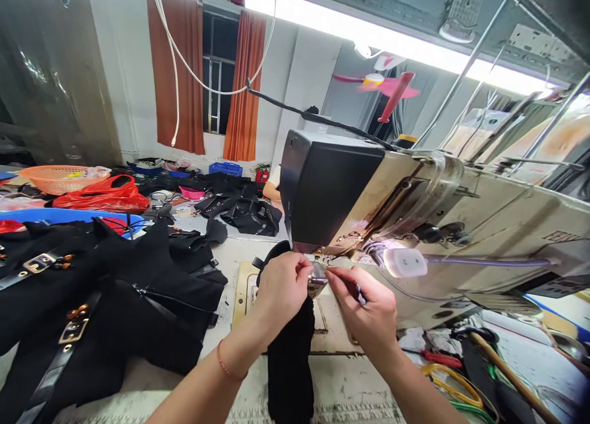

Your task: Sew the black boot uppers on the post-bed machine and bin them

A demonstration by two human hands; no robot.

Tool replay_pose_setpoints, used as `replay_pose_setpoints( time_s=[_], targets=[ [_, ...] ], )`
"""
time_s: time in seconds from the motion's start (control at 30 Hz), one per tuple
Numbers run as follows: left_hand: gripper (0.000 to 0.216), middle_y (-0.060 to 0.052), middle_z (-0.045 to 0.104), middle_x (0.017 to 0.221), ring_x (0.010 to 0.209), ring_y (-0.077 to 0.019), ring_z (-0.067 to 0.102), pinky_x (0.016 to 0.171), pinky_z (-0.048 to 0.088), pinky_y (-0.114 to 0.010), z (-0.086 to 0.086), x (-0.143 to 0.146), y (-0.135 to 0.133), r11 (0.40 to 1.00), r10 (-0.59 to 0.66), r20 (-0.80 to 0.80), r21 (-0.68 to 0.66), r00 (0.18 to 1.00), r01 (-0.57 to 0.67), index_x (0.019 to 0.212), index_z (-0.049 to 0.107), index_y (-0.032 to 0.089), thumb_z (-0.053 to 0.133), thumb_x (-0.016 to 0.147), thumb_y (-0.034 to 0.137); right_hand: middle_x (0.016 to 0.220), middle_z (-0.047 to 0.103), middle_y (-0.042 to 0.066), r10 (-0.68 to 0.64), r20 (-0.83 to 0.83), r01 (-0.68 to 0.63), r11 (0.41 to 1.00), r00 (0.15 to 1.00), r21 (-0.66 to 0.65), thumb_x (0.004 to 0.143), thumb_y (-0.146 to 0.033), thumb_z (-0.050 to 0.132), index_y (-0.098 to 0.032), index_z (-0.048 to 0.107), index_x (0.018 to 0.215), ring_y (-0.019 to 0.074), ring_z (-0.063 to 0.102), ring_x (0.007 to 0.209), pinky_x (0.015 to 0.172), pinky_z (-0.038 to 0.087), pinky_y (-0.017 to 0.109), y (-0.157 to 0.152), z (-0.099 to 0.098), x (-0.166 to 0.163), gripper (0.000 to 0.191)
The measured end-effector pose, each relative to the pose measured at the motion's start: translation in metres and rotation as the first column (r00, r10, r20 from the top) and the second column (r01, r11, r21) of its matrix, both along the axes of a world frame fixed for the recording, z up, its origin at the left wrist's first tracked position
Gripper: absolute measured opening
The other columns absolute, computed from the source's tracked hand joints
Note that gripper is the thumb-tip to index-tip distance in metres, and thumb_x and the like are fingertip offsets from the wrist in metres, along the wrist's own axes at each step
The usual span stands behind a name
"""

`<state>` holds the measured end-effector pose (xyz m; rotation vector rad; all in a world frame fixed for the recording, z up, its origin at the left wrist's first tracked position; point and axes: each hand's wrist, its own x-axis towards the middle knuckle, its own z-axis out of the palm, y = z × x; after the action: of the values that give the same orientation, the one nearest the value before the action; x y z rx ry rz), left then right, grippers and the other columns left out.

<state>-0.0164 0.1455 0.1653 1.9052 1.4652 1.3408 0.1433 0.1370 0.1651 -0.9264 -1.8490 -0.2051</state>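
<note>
Both of my hands meet at the needle area of a sewing machine (332,190), under its black head cover. My left hand (286,282) is closed in a pinch beside the metal presser foot area (317,279); what sits between its fingertips is too small to make out. On the other side, my right hand (369,304) pinches close to the same spot. A small dark tool (361,295) shows in its curled fingers, its kind unclear. A narrow piece of black fabric (290,362) runs under my left hand and hangs down toward the front.
Black garments (157,289) with buckled straps are heaped on the left. Behind them are a blue basin (87,216), a red plastic bag (101,193) and an orange basket (59,177). Yellow-handled scissors (449,381) and a wooden stick (507,375) lie at right. Another person's arm (273,184) shows behind the machine.
</note>
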Motion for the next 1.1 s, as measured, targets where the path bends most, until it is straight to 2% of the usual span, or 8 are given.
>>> replay_pose_setpoints(
  time_s=[0.07,0.17,0.3,0.77,1.1],
  targets=[
    [0.015,-0.007,0.069,0.083,0.075,-0.021,0.062,0.066,0.042,-0.031,-0.005,0.006,0.003,0.984,0.162,-0.089,0.092,0.983,-0.154,0.082,0.068,0.018,0.053,0.086,0.018,0.062,0.057,-0.002,-0.063,0.0,0.062,0.996,0.998,0.061,0.088,-0.022,0.061,-0.018,0.067,0.083,0.0107,0.052,0.052,0.052,0.043,0.023,0.002,-0.002,-0.002,0.009],
    [0.012,-0.008,0.068,0.085,0.079,-0.0233,0.061,0.066,0.044,-0.033,-0.011,0.009,0.007,0.954,0.253,-0.162,0.203,0.954,-0.219,0.084,0.068,0.018,0.056,0.086,0.017,0.064,0.057,-0.001,-0.096,0.052,0.089,0.987,0.994,0.131,0.088,-0.02,0.061,-0.018,0.065,0.086,0.011,0.054,0.055,0.056,0.044,0.023,0.004,-0.008,-0.004,0.005],
    [0.01,-0.007,0.066,0.083,0.08,-0.0231,0.06,0.067,0.045,-0.033,-0.015,0.009,0.01,0.94,0.276,-0.192,0.259,0.942,-0.222,0.084,0.068,0.02,0.059,0.085,0.017,0.068,0.059,-0.001,-0.093,0.068,0.08,0.982,0.993,0.169,0.086,-0.014,0.062,-0.018,0.064,0.09,0.0111,0.055,0.059,0.059,0.045,0.023,0.007,-0.012,-0.005,0.006],
    [0.008,-0.003,0.065,0.084,0.083,-0.0216,0.059,0.069,0.046,-0.034,-0.015,0.012,0.011,0.94,0.298,-0.233,0.24,0.926,-0.242,0.081,0.067,0.021,0.061,0.085,0.019,0.065,0.057,-0.001,-0.082,0.065,0.066,0.973,0.995,0.222,0.083,-0.01,0.065,-0.018,0.062,0.088,0.0103,0.053,0.056,0.057,0.044,0.023,0.009,-0.013,-0.008,0.01],
    [0.008,-0.004,0.064,0.082,0.079,-0.0219,0.056,0.066,0.043,-0.034,-0.017,0.014,0.013,0.9,0.328,-0.205,0.364,0.922,-0.239,0.08,0.065,0.02,0.06,0.084,0.015,0.066,0.06,0.0,-0.138,0.077,0.12,0.97,0.987,0.209,0.086,-0.015,0.062,-0.018,0.064,0.087,0.0113,0.057,0.057,0.059,0.045,0.022,0.013,-0.016,-0.009,0.005]
  ],
)
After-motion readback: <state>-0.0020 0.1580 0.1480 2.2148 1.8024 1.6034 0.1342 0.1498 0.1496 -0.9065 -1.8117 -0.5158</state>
